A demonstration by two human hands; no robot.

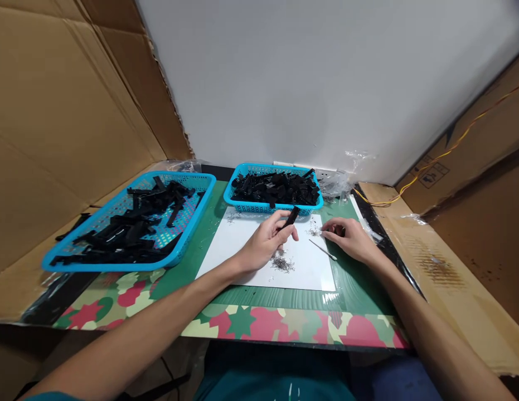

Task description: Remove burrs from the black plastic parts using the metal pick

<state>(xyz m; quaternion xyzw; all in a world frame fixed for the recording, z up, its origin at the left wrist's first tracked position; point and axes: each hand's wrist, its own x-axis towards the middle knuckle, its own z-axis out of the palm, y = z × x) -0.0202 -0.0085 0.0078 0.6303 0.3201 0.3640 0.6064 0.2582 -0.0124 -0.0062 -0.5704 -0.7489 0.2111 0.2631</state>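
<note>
A small black part [291,216] is held upright and tilted between the thumb and fingers of my left hand [267,239], above a white sheet [238,231]. Below that hand lies a pile of tiny metal pieces [282,262]. At the sheet's right edge, my right hand [346,237] has its thumb and fingertips pinched together beside a second small pile [314,231]; whatever is between them is too small to make out. A thin metal tool [323,250] rests on the sheet, just left of my right hand.
A blue basket [272,206] of black parts stands behind the sheet. The larger blue basket [112,267] at the left holds longer black parts. Clear plastic wrap [336,184] lies at the back right, near a yellow-red wire [441,157]. Cardboard flanks both sides.
</note>
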